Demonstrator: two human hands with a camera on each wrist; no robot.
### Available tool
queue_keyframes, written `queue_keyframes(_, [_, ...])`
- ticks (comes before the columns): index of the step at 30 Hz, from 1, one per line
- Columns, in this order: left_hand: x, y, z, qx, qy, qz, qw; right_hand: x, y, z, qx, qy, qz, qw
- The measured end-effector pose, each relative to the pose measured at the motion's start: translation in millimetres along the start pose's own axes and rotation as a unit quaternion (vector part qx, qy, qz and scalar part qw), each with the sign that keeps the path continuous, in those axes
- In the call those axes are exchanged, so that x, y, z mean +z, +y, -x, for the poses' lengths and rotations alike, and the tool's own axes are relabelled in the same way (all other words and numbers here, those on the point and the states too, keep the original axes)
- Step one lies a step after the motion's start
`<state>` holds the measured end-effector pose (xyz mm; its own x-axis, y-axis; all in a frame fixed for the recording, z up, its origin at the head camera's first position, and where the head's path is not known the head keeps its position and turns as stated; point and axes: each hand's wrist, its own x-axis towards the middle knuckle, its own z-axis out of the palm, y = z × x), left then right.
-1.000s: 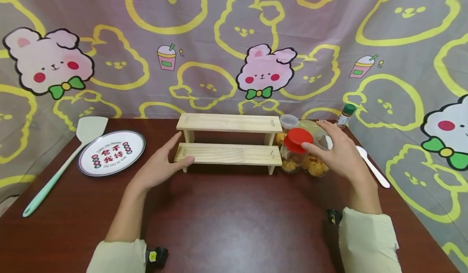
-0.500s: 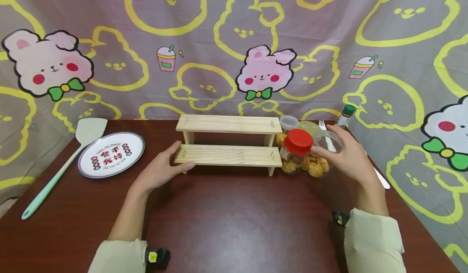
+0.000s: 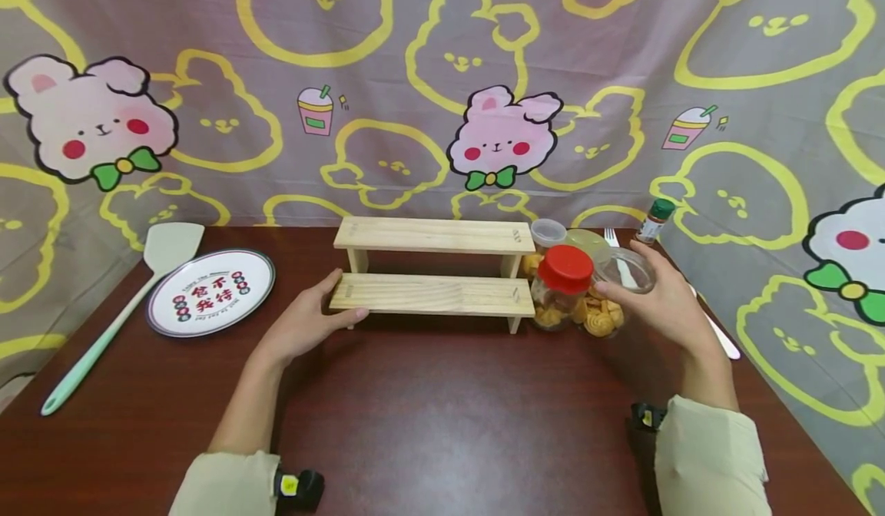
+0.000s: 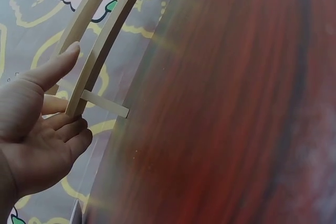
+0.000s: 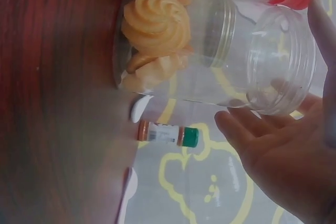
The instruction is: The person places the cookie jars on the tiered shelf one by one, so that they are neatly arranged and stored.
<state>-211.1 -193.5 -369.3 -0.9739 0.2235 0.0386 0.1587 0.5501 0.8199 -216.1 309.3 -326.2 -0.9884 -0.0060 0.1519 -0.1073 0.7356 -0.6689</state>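
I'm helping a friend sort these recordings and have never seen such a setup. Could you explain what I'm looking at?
Of course. There is no robot here, just a person's two bare hands. The wide view comes from a camera on the head, looking forward and down. The two close views come from cameras on the wrists, so they look tipped sideways.

On the dark table, a spatula and plate lie at left. A two-step wooden rack stands mid-table; at right are a red-lidded jar and a green-capped bottle.

The left hand is at the lower shelf's left end; I can't tell whether it grips. The right hand curves round the rim of an open jar with cookies inside.
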Motion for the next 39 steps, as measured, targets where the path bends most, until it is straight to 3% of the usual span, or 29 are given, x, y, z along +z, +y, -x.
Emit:
queue_keyframes(7, [2.2,-1.2,-1.8,0.003,0.004,0.0,1.0,2,3,0.1,0.005,0.008,0.006,0.9999])
queue_keyframes(16, [4.0,-2.2,-4.8,0.01,0.032,-0.015,0.9993,2,5,1.1,-0.001,0.015,-0.011,0.9998])
queue_keyframes(26, [4.0,-1.0,-4.8,0.004,0.033,-0.008,0.9994,3,12,2.2,-0.01,0.033,-0.053,0.998])
queue_keyframes(39, [4.6,-4.1,-6.8,0.008,0.031,0.005,0.9995,-16,9,-3.4,-0.007,0.132,-0.066,0.989])
